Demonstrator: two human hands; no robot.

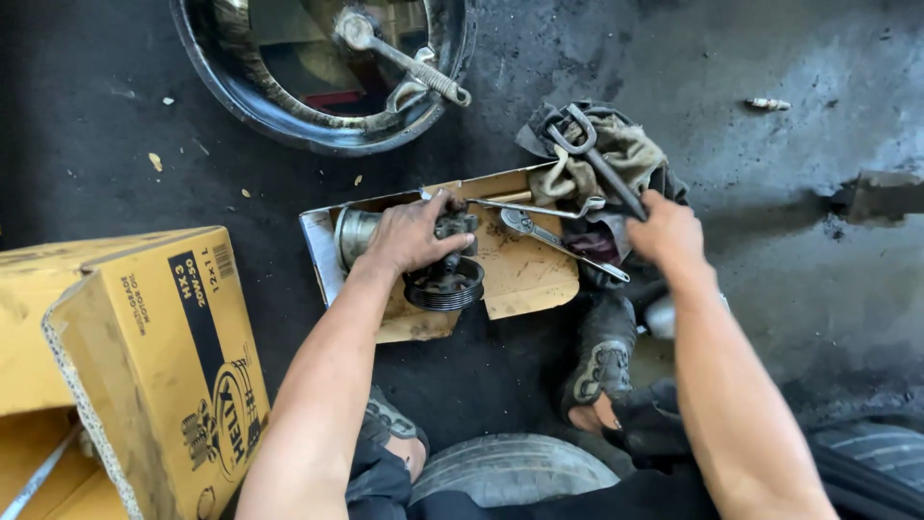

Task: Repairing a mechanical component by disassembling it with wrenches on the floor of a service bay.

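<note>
Left hand (pixel 412 234) clamps down over the top of a grimy dark metal pump body with a grooved black pulley (pixel 445 279) at its near end. The unit sits on a flattened piece of brown cardboard (pixel 525 274) laid on the oil-stained dark concrete floor (pixel 789 289), roughly centre of view, just ahead of the person's sandalled feet. Fingers wrap the casting, not the pulley.

Right hand (pixel 666 231) is closed around the lower end of a long dark steel pliers-type tool (pixel 597 159), whose looped head lies on a heap of dirty beige rags (pixel 616 154) at the cardboard's far right corner.

Handling judgement: the pump looks like a solid cast part, heavy for its bulk and fully rigid. Its surface appears greasy, so likely slippery. Best hold is probably the blocky housing, where the left hand already sits; the pulley may spin under a grip and its ribs are narrow. Not fragile, though the pulley rim could dent if dropped.

Nearby on the cardboard: a shiny metal cylinder (pixel 354 234) to the left of the pump, and two bright steel wrenches (pixel 539 226) between the hands. A yellow cardboard carton (pixel 154 356) stands near left; a round black basin (pixel 318 67) holding a tool lies further off.
</note>
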